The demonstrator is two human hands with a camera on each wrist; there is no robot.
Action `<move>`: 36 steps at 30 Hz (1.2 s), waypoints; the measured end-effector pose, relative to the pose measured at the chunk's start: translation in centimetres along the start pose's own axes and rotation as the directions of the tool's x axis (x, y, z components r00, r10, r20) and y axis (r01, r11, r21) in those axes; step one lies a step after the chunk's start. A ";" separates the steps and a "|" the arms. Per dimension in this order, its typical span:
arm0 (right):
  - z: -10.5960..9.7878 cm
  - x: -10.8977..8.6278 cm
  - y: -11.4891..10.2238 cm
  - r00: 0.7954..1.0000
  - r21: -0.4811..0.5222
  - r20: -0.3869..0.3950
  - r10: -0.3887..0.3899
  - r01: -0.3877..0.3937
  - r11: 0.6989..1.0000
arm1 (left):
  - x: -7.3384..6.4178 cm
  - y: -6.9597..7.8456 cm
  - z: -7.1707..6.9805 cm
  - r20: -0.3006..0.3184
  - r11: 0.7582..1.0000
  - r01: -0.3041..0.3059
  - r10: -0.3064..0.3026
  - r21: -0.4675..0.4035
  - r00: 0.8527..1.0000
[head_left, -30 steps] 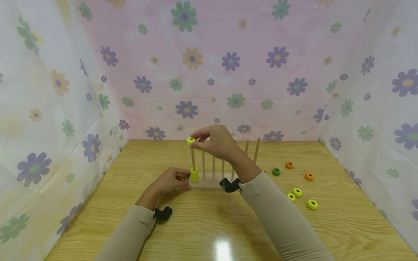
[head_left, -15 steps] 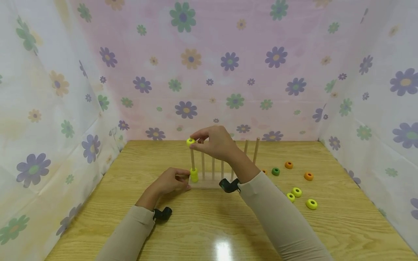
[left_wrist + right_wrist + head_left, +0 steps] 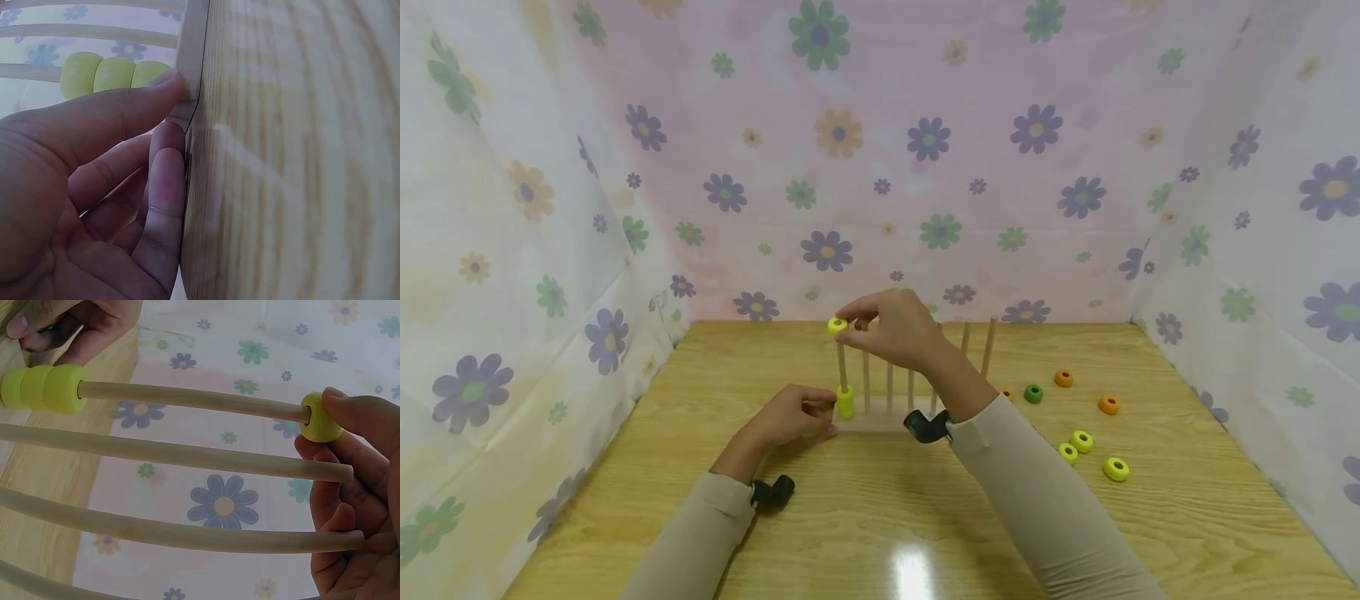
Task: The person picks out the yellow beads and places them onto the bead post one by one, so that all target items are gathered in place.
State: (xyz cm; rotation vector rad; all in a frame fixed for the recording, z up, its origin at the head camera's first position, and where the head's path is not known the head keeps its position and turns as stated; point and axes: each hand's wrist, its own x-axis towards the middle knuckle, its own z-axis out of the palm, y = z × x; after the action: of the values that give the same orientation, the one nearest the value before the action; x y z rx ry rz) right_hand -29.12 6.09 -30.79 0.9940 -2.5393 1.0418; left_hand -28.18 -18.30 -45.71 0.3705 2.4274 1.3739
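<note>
A wooden peg rack (image 3: pixel 876 417) with several upright pegs stands mid-table. My right hand (image 3: pixel 895 329) pinches a yellow ring bead (image 3: pixel 322 420) between thumb and fingers at the top of the leftmost peg (image 3: pixel 194 399). In the right wrist view the peg's tip sits in the bead's hole. Three yellow beads (image 3: pixel 114 75) are stacked at the foot of this same peg. Down at the left, my left hand (image 3: pixel 786 417) holds the end of the rack's base (image 3: pixel 192 50), with the thumb close beside the stacked beads and the other fingers bent at the base's end.
To the right on the wooden table (image 3: pixel 850 533) lie three loose yellow beads (image 3: pixel 1116 469), a green bead (image 3: pixel 1033 394) and orange beads (image 3: pixel 1109 405), one partly behind the right forearm. Flowered cloth (image 3: pixel 880 208) hangs at the back and both sides.
Hands, beads and rack hold almost the same positions. The head view has shifted very slightly.
</note>
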 end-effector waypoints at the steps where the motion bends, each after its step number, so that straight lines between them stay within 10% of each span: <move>1: -0.1 0.0 0.0 1.000 -0.002 -0.001 0.000 0.000 1.000 | 0.0 0.0 0.0 0.001 1.000 -0.003 0.003 0.001 1.000; 36: -0.2 -0.3 -0.3 1.000 -0.066 0.013 -0.008 0.009 0.998 | 0.0 0.0 0.0 0.026 0.999 -0.031 0.032 -0.021 0.999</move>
State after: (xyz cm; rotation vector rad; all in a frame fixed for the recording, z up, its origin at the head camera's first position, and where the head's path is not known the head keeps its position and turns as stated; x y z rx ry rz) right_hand -28.73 6.25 -30.62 0.9958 -2.5596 0.9463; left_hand -28.15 -18.26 -45.71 0.4203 2.3941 1.3975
